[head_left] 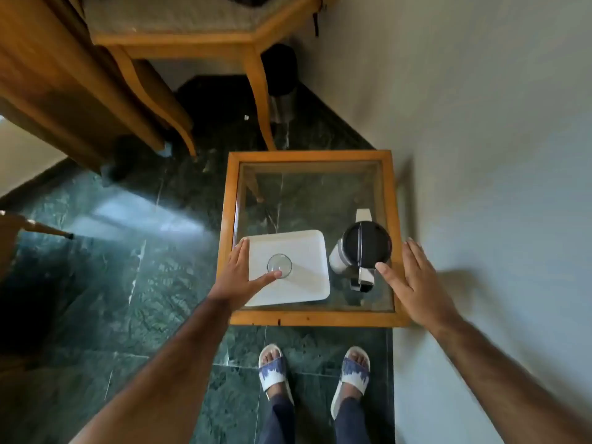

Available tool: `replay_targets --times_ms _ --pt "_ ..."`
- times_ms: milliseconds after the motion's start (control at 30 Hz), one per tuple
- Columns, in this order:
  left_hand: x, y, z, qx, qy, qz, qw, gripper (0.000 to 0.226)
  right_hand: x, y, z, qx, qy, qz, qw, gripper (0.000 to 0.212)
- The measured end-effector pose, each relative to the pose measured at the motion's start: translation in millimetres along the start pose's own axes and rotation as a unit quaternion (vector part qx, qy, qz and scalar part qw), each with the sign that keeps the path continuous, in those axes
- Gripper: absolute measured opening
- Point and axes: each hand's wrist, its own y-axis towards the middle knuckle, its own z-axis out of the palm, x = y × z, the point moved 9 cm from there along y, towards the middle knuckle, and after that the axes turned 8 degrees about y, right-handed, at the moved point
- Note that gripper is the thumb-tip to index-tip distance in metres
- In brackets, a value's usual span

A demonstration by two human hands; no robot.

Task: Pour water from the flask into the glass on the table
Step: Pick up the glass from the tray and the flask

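Note:
A clear empty glass [279, 265] stands upright on a white square tray [304, 251], on a small glass-topped table with a wooden frame [307, 156]. To the tray's right stands a steel flask [363, 246] with a black lid, its handle toward me. My left hand [238, 277] lies open over the tray's left edge, thumb tip just at the glass. My right hand [416, 280] hovers open to the right of the flask, thumb near its handle, holding nothing.
A pale wall [480, 123] runs close along the table's right side. A wooden chair [179, 40] and a dark bin [282, 72] stand beyond the table. The floor is dark green marble. My sandalled feet [314, 376] are just below the table's near edge.

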Motion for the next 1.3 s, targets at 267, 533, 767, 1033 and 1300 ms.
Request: replay_targets --times_ms 267,533,767,1033,1300 --pt "62.6 37.4 96.2 0.032 -0.023 -0.093 0.995 0.134 -35.5 -1.3 64.2 -0.053 0.278 0.035 0.958 0.088" --pt "80.0 59.5 136.6 -0.095 -0.219 -0.124 0.963 0.082 -33.6 -8.6 92.4 -0.14 0.438 0.033 0.887 0.055" --pt "79.6 67.1 146.7 -0.155 -0.289 -0.122 0.937 0.069 -29.0 -8.8 106.3 -0.233 0.549 -0.012 0.803 0.037" --pt "76.0 80.4 135.3 -0.157 -0.256 -0.079 0.95 0.068 -47.7 2.2 87.2 -0.285 0.579 -0.085 0.76 0.04" --pt "72.4 68.1 107.5 -0.151 -0.258 -0.064 0.952 0.067 -51.9 13.4 48.5 -0.264 0.618 -0.087 0.736 0.04"
